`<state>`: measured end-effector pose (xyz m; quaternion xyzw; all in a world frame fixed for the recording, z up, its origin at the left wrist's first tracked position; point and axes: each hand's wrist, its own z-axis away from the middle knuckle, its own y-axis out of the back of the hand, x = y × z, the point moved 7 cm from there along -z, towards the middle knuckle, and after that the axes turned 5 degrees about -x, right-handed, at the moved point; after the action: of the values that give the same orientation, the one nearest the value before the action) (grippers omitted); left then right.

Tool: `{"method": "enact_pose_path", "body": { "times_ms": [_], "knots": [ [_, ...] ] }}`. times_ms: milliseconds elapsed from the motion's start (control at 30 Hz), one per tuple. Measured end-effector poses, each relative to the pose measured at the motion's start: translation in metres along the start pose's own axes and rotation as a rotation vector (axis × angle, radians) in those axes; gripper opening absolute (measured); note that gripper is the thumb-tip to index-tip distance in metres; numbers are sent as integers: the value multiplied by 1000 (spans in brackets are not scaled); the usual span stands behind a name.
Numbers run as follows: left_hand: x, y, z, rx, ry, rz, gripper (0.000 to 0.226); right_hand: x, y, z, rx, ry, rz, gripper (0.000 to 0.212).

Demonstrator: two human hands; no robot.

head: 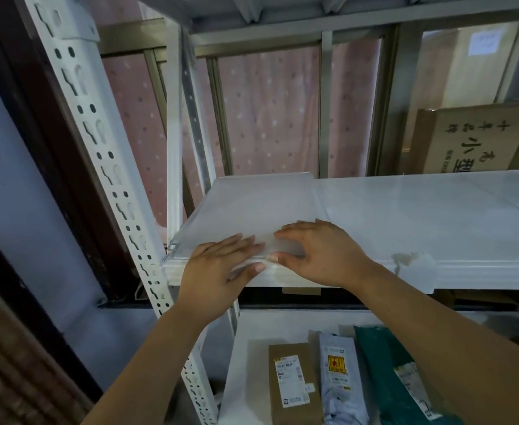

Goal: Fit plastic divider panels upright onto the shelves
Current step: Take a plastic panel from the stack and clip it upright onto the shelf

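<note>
A translucent plastic divider panel (246,207) lies flat on the left end of the white shelf (420,216), its near edge at the shelf's front lip. My left hand (218,268) grips that near edge, fingers on top and thumb under. My right hand (316,253) holds the same edge just to the right, fingers spread on the panel and thumb at the front. A small clip tab shows at the panel's near left corner (172,247).
A white slotted upright post (111,167) stands at the left. A cardboard box (469,139) sits at the shelf's back right. Torn plastic film (414,265) hangs on the shelf lip. Parcels (292,384) and a green bag (396,372) lie on the lower shelf.
</note>
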<state>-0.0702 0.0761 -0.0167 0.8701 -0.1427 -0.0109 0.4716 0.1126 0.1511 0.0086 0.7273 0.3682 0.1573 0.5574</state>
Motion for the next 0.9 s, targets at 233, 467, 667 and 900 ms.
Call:
{"method": "enact_pose_path", "body": {
  "times_ms": [233, 467, 667, 900],
  "knots": [
    [21, 14, 18, 220, -7, 5, 24, -5, -11, 31, 30, 61, 58, 67],
    [49, 52, -3, 377, -158, -210, 40, -7, 6, 41, 152, -22, -272, 49],
    [74, 88, -54, 418, -420, -368, 24, -7, 13, 45, 348, -186, -656, 45],
    [99, 106, -90, 531, -503, -566, 45, 4, 21, 56, 390, -225, -868, 43]
  ]
}}
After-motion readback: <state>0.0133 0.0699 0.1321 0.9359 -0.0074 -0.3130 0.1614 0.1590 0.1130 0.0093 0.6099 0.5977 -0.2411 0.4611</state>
